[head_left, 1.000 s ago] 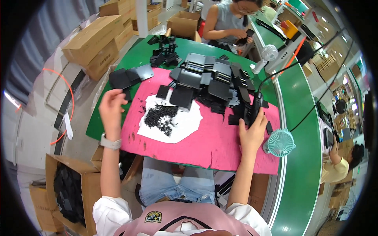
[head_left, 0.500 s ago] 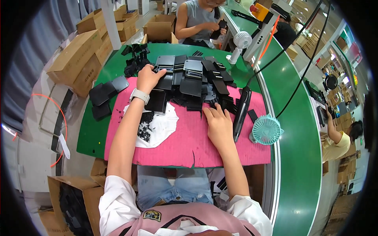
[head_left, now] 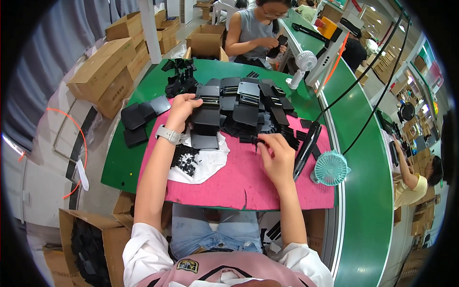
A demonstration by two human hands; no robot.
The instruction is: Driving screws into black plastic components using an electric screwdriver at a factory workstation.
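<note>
My left hand [head_left: 181,111] is closed at the left edge of a black plastic holder [head_left: 206,117], thumb and fingers against its slotted upper part. Beneath that holder a flat grey-black plate [head_left: 204,140] lies partly over a white cloth [head_left: 213,162]. Many tiny black pieces [head_left: 185,160] are heaped on the cloth. My right hand [head_left: 277,157] pinches a small black strip [head_left: 258,140] in front of the piled parts; the fingers partly cover it. Similar black holders [head_left: 245,114] overlap across the middle of the pile.
Pink mat [head_left: 229,193] covers the green table [head_left: 114,165]. Right of my right hand lie a black corded tool [head_left: 307,149] and a teal fan [head_left: 331,168]. Black plates [head_left: 137,117] and a heap of black pieces [head_left: 181,79] stand left. A co-worker [head_left: 253,36] sits opposite, handling a black part.
My right hand has lifted from the loose strips, come slightly nearer and now pinches one. The left hand stays at the holder. The whole view has shifted.
</note>
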